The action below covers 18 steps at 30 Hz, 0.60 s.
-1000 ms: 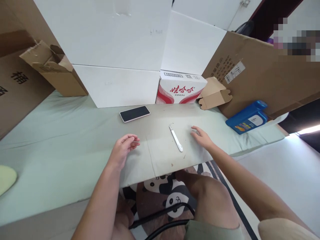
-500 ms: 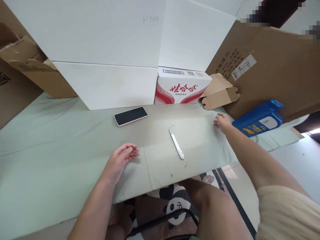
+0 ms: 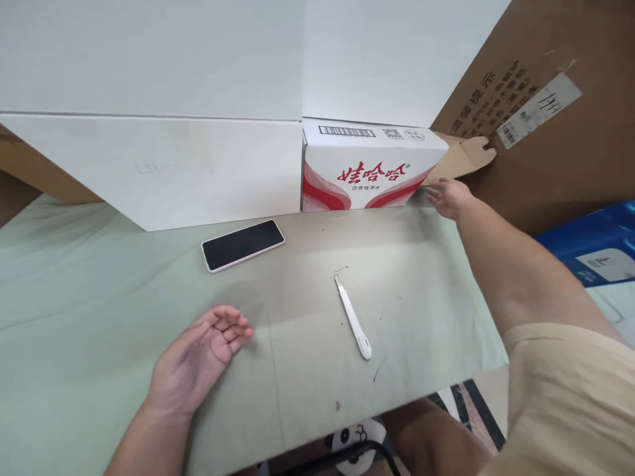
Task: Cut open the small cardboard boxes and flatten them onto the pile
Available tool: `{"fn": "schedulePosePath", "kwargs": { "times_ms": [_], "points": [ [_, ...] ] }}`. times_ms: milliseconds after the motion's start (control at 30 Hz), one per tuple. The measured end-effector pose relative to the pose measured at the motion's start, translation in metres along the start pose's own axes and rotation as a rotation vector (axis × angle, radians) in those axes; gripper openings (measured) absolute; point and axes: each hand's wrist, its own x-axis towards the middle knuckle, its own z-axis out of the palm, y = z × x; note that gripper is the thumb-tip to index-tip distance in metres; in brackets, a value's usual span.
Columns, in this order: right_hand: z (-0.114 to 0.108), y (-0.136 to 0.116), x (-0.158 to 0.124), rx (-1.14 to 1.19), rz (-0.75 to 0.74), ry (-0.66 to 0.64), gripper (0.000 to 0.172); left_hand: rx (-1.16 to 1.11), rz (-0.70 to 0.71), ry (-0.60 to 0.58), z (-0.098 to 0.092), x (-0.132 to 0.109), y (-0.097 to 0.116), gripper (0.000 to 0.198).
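Observation:
My left hand (image 3: 203,357) rests over the cloth on the left, palm turned up, fingers loosely curled and nothing in it. At the right end of a white and red drinking-water carton (image 3: 367,175), my right hand (image 3: 449,197) reaches out with its fingers extended, just in front of a small brown cardboard piece (image 3: 464,158). Whether the fingertips touch the carton or the cardboard, I cannot tell. Between the hands lies a slim white-handled scalpel (image 3: 353,317), its metal end pointing away from me. A phone (image 3: 243,246) with a dark screen lies beyond my left hand.
Tall white panels (image 3: 149,59) stand along the back of the cloth-covered table (image 3: 317,291). A big brown cardboard sheet (image 3: 560,53) rises on the right, with a blue container (image 3: 590,244) in front of it. Small dark specks and a thin thread lie around the scalpel.
My right hand has moved forward from beside the blue container to the carton's right end. My left hand has turned palm up. The view has shifted closer to the table.

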Motion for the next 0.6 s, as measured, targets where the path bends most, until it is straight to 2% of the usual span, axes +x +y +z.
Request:
{"fn": "schedulePosePath", "kwargs": {
  "times_ms": [100,233,367,433,500,600],
  "points": [
    [0.008,-0.003,-0.024,-0.107,-0.026,-0.013,0.031,-0.038,-0.001,0.001,0.002,-0.004,0.003,0.026],
    [0.006,0.004,-0.098,-0.227,-0.186,-0.053,0.032,-0.136,0.003,-0.005,0.004,-0.014,0.009,0.020],
    [0.005,0.017,-0.209,-0.271,-0.404,-0.204,0.042,-0.279,0.026,0.005,0.008,-0.023,0.009,0.022],
    [0.010,0.025,-0.274,-0.277,-0.595,-0.384,0.048,-0.329,0.022,-0.010,0.016,-0.030,0.002,0.027],
    [0.020,0.035,-0.339,-0.284,-0.756,-0.541,0.053,-0.365,-0.018,-0.065,0.028,-0.040,-0.010,0.036],
    [0.039,0.051,-0.422,-0.351,-0.851,-0.679,0.056,-0.436,-0.182,-0.213,0.051,-0.057,-0.038,0.051]
  ]
}}
